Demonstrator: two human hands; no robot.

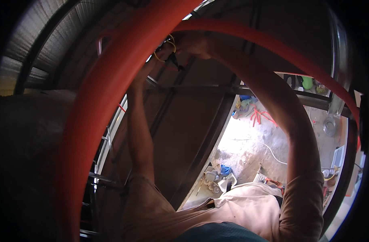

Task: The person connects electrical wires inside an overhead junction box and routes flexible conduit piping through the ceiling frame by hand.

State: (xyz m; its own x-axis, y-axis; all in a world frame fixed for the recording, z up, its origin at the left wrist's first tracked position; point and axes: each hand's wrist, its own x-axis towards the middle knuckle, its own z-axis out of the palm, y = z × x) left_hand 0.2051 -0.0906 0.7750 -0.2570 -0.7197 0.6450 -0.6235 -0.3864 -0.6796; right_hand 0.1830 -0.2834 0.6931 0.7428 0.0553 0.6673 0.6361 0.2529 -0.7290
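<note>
Both arms reach up to the top of the view, where a dark object with thin yellow loops (174,58) sits, partly hidden by a thick red corrugated tube (104,101). My left hand (152,60) is raised behind that tube, closed at the dark object; what it holds is unclear. My right hand (192,45) is just right of the yellow loops, fingers curled in shadow, their contents hard to make out. A second red tube (273,44) arches above the right forearm.
Dark steel beams (204,88) and brown panels (176,129) surround the arms. Through an opening, a floor (253,149) far below holds red tube pieces (261,117), a white cord (273,157), a blue bag (225,169) and several containers. A ribbed metal sheet (25,40) is at upper left.
</note>
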